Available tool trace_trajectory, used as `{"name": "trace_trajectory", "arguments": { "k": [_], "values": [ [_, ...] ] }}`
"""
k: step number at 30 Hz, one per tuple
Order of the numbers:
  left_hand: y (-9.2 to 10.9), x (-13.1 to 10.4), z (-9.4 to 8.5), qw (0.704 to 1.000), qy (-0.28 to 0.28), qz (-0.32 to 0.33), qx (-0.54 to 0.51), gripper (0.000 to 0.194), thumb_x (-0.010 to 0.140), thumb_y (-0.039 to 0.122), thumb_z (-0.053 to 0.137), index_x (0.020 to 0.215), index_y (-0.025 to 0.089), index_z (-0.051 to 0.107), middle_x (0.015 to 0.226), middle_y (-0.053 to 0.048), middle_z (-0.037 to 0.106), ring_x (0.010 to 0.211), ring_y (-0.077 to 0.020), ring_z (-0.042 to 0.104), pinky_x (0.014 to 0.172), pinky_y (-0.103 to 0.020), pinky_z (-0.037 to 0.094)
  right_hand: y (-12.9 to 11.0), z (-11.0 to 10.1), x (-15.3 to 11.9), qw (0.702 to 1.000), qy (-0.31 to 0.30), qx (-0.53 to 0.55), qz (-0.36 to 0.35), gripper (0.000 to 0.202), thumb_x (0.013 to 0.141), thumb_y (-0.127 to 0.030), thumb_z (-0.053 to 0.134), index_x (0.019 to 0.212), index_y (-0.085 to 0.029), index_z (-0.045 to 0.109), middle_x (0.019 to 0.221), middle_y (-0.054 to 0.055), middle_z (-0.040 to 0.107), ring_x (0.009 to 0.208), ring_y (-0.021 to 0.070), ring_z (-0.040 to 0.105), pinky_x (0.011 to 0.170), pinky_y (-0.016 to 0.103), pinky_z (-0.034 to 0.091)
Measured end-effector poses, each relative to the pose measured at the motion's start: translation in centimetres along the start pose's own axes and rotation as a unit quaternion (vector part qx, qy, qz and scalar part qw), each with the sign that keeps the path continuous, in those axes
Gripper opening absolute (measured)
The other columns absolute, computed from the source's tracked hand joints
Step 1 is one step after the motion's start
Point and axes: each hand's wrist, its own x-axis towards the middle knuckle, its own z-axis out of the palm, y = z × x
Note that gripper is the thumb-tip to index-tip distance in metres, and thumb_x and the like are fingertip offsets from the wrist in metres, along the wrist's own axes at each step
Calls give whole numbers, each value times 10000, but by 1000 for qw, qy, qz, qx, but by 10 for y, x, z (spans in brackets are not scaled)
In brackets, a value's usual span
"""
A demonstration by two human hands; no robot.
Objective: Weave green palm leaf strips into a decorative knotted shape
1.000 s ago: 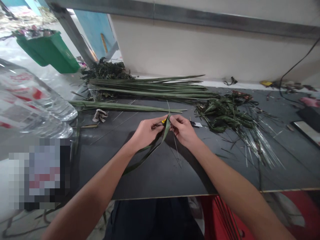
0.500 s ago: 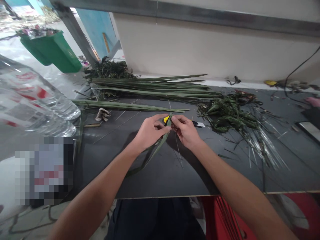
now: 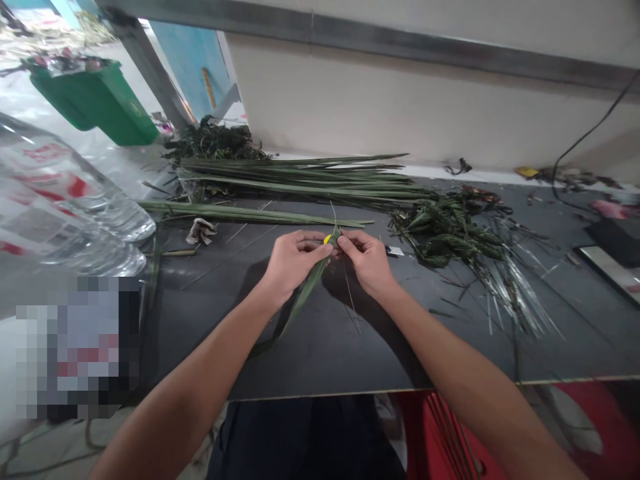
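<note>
A long green leaf strip [image 3: 306, 291] is pinched between both hands above the dark table, its tail hanging down toward the front edge. My left hand [image 3: 299, 261] grips it from the left, thumb against the strip. From the right, my right hand [image 3: 367, 261] pinches the folded upper end [image 3: 335, 233]. A small yellow object [image 3: 327, 239] shows beside the fold, partly hidden by the fingers. One thin wire stands up above the fold, and thin wires reach down below the hands.
Long green leaves [image 3: 300, 179] lie along the back of the table [image 3: 320, 367]. Braided leaf pieces [image 3: 460, 230] with wire ends are at the right, near a phone-like object [image 3: 613, 267]. Water bottles [image 3: 65, 200] stand left. A green bin [image 3: 97, 103] is beyond.
The leaf's tail has swung slightly and looks straighter, and its upper end now appears folded over between my fingers. The whole view has shifted a little.
</note>
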Motion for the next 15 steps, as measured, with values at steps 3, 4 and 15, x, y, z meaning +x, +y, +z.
{"name": "trace_trajectory", "arguments": {
  "k": [3, 4, 15],
  "values": [
    [-2, 2, -2, 999, -16, -29, -11, 168, 772, 135, 805, 908, 89, 717, 773, -75, 753, 694, -157, 710, 694, -278, 553, 1, -1, 0, 999, -1, -46, -30, 388, 725, -535, 813, 911, -203, 742, 760, 23, 752, 662, 184, 698, 703, 372, 607],
    [-3, 3, -2, 999, -31, -42, -16, 162, 774, 147, 807, 894, 90, 715, 781, -77, 753, 696, -157, 709, 700, -284, 554, 1, -2, 0, 997, -1, -59, -41, 370, 739, -525, 804, 912, -203, 746, 784, 31, 759, 677, 186, 701, 704, 371, 608],
    [-12, 7, -1, 993, -51, 56, 95, 114, 807, 194, 732, 896, 129, 700, 668, -21, 658, 586, -144, 640, 593, -284, 516, -1, -1, -5, 984, 8, -144, -106, 292, 844, -457, 709, 963, -193, 751, 777, 44, 759, 684, 195, 709, 722, 384, 610]
  ]
}}
